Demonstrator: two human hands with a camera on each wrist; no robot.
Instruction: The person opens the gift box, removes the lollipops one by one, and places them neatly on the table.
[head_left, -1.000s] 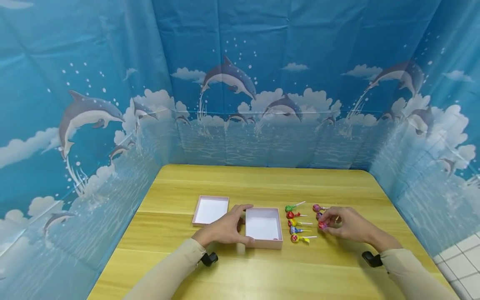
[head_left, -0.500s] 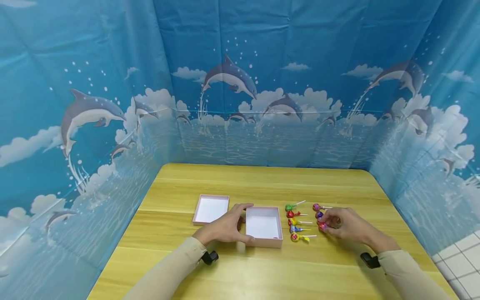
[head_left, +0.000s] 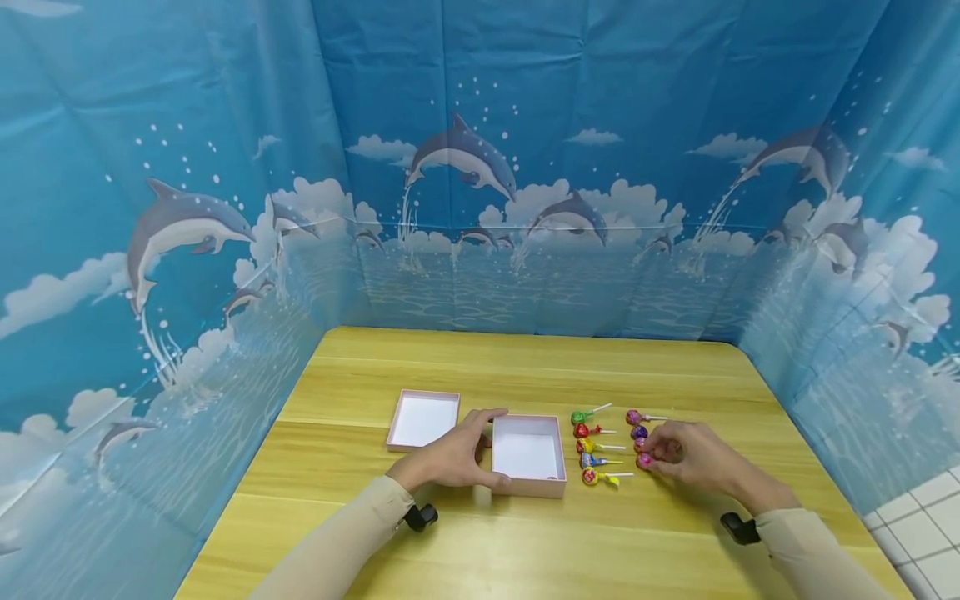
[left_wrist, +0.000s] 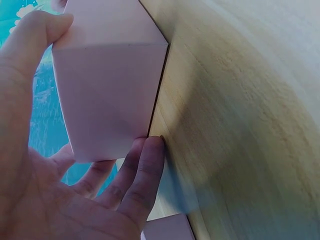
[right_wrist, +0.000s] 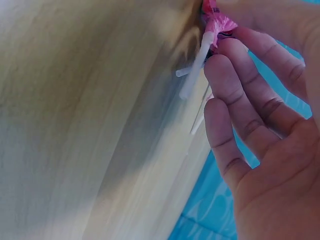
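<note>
My left hand [head_left: 452, 452] holds the pale pink open box [head_left: 527, 487] by its left side, thumb at the near corner and fingers at the far one. In the left wrist view the fingertips sit at the box's lower edge. My right hand [head_left: 693, 457] pinches a pink-wrapped lollipop [head_left: 644, 461] between thumb and index finger, close over the table. Its crinkled pink wrapper [right_wrist: 221, 25] and white stick [right_wrist: 192, 75] show in the right wrist view. Just beyond it lie another pink lollipop [head_left: 641, 445], a purple one [head_left: 638, 432] and a pink-purple one [head_left: 634, 417], forming a column.
Left of the box lies its shallow lid [head_left: 424, 420], white inside facing up. Between box and right hand runs a column of lollipops: green [head_left: 579, 417], red [head_left: 581, 431], yellow [head_left: 584, 447], blue [head_left: 587, 461] and a red-yellow one [head_left: 590, 477]. A dolphin-print curtain [head_left: 480, 275] surrounds the wooden table [head_left: 480, 550].
My right hand has shifted slightly toward me with the pinched lollipop, and another pink lollipop now shows just behind it. My left hand stays on the box.
</note>
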